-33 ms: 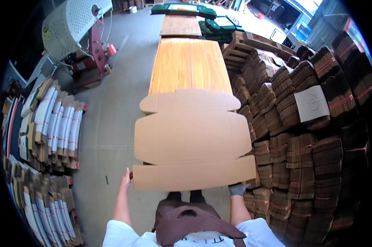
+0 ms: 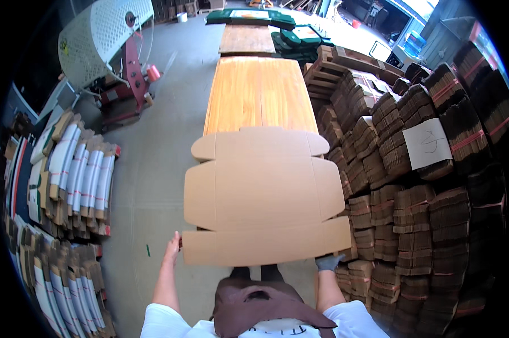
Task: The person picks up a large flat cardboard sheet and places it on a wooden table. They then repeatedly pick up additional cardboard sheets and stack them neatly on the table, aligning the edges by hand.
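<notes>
Flat brown die-cut cardboard blank (image 2: 263,188) over near end of yellowish wooden table (image 2: 260,93); bare left hand (image 2: 172,248), grey-gloved right hand (image 2: 329,262) at opposite sides, probably for balance; fingers partly hidden, closure and hold cannot be told

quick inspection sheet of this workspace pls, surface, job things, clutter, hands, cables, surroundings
Surface: wooden tabletop, its near part covered by cardboard.
Job's things: one cardboard sheet, unfolded, with slits and side flaps.
Clutter: brown cardboard stacks at right, some tied with pink bands; white-wrapped bundles at left.
Hands: left hand bare, at the sheet's near left corner; right hand in a grey glove, at the near right corner; grip partly hidden on both.
Cables: cannot tell; details near the machine are too small.
Surroundings: that machine, with a pale perforated panel, at far left; blue water bottle at far right.
</notes>
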`<move>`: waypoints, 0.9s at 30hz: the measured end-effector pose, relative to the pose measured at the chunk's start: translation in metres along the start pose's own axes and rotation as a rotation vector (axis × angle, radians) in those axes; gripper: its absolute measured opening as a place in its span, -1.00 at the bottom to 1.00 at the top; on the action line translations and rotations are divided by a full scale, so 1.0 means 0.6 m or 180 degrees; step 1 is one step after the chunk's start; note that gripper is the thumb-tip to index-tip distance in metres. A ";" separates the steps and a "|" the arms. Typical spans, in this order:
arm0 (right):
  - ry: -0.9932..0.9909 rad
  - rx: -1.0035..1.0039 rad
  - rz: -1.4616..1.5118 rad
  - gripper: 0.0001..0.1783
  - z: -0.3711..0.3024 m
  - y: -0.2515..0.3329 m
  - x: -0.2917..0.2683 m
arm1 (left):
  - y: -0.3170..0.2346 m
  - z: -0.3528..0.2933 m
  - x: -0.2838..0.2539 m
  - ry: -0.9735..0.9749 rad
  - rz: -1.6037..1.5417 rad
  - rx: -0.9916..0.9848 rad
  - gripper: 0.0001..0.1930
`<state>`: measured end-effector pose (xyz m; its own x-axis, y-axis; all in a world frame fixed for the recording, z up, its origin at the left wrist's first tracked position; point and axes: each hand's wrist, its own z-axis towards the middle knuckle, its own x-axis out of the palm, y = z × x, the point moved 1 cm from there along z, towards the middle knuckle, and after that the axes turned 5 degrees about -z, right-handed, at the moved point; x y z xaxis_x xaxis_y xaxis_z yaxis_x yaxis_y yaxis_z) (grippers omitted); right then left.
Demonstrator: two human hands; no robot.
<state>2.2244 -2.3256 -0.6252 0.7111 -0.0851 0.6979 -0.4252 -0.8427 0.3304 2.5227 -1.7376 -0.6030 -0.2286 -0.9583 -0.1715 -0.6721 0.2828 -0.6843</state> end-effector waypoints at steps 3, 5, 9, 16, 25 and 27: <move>0.0241 0.0075 -0.0275 0.07 0.013 -0.052 0.039 | -0.023 0.038 -0.080 -0.0169 0.1039 0.0117 -0.15; 0.0640 -0.0016 -0.0431 -0.07 0.011 -0.051 0.053 | -0.031 0.038 -0.076 -0.0227 0.1168 -0.0009 -0.18; 0.1124 0.1002 0.1523 -0.19 0.051 -0.006 0.027 | -0.044 0.017 -0.053 0.0062 0.0143 -0.0512 -0.28; 0.0889 -0.0288 -0.1576 -0.06 0.098 0.036 0.007 | -0.075 0.001 -0.026 0.0529 -0.0984 -0.0919 -0.45; 0.0589 -0.0235 -0.1073 -0.04 0.085 0.003 -0.010 | -0.071 0.018 -0.041 0.0742 -0.1420 -0.0864 -0.44; 0.0541 -0.0235 -0.1051 -0.04 0.080 -0.007 -0.012 | -0.075 0.020 -0.049 0.0973 -0.1363 -0.0928 -0.42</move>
<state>2.2478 -2.3472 -0.6623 0.7162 0.2792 0.6396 -0.2322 -0.7689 0.5957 2.5684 -1.7229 -0.5757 -0.0579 -0.9464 0.3177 -0.9047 -0.0848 -0.4176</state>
